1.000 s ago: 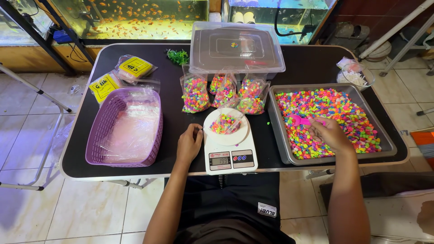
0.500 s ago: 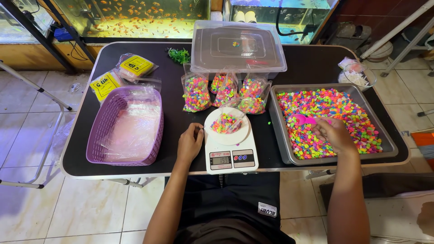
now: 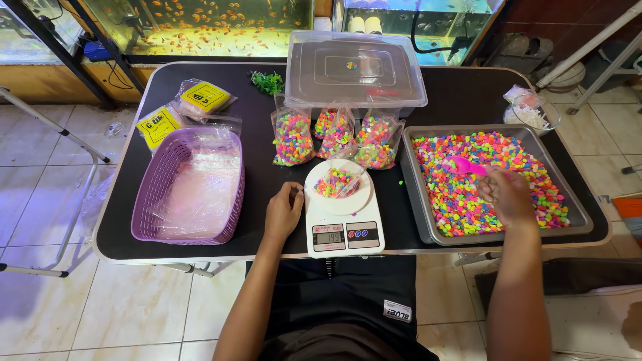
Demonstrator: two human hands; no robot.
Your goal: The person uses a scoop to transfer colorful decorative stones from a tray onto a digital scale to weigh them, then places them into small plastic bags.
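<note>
Right hand (image 3: 506, 195) is curled over the grey metal tray (image 3: 578, 220) of multicoloured aquarium gravel (image 3: 461, 200), fingers closed on the handle of a small pink plastic scoop (image 3: 463, 165); the scoop head lies on the pebbles, probably angled to dig in.

Left hand (image 3: 283, 212) rests palm-down on the black tabletop (image 3: 261, 140) just left of the white digital kitchen scale (image 3: 344, 220), fingers loosely bent and holding nothing. Fingertips sit near the scale's edge; I can't tell if they touch it. It looks like a steadying rest.

On the scale's round white pan sits a small clear plastic bag (image 3: 339, 180), open at the top and partly filled with the same coloured pebbles. The display is lit. The scale stands between both hands, so scoop travel from the tray is short.

Behind the scale, three filled clear bags of pebbles (image 3: 334, 137) stand leaning against a lidded clear plastic storage box (image 3: 354, 70).

Far left is a purple woven plastic basket (image 3: 160, 194) with clear plastic film in it, and two flat packs with yellow labels (image 3: 180, 110) lie beyond it. A small green plastic plant (image 3: 269, 82) lies near the box. A small clear tub (image 3: 531, 113) sits at the right rear corner. Fish tanks (image 3: 200, 23) stand behind the tabletop.
</note>
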